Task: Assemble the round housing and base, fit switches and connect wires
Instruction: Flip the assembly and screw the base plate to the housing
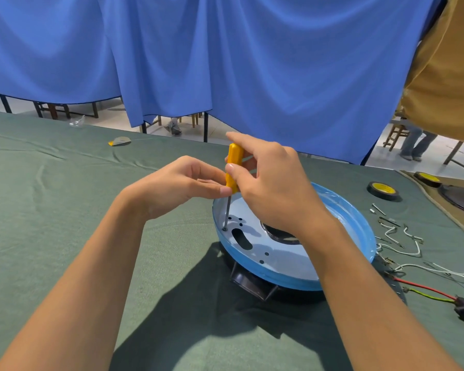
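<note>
Fingers (252, 145) of the right hand (276, 188) pinch the yellow screwdriver (235, 153) upright by its handle. Curled fingertips of the left hand (177, 183) pinch the handle's lower end. The blade tip meets a screw inside the blue round housing (332, 277), seated on the black base (252, 283). Loose wires (402, 250) lie just right.
</note>
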The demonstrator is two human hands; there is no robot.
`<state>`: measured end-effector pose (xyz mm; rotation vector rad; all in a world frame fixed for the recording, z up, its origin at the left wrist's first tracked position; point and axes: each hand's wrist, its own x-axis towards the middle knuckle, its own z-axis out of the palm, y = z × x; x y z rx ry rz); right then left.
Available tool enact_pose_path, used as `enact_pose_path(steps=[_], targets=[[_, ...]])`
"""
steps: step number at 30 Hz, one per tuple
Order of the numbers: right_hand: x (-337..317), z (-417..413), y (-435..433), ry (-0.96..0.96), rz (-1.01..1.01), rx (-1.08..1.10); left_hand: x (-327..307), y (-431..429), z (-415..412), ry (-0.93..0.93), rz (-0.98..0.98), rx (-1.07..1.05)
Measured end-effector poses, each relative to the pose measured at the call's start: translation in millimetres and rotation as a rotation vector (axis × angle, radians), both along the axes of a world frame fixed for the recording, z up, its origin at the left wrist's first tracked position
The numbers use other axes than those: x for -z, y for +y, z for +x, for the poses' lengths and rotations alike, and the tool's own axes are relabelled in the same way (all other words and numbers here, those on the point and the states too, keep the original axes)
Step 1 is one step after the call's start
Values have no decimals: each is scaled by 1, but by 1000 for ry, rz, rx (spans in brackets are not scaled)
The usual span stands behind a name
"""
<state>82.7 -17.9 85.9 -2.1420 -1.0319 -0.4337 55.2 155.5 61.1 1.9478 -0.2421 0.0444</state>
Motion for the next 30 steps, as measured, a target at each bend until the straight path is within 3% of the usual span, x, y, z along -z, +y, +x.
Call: enact_pose_path(steps=[6, 12, 18, 23, 30], targets=[[4, -1, 2, -136, 2, 116, 1, -4, 2, -40, -27, -52], [0, 0, 0, -17, 20, 7, 0, 0, -1, -13, -27, -51], [2, 0, 0, -108, 18, 107, 1, -4, 1, -32, -45, -76], [-2, 0, -2, 1, 4, -8, 1, 1, -1, -19, -36, -62], [1, 1, -1, -95, 15, 97, 2, -3, -1, -29, -41, -64]])
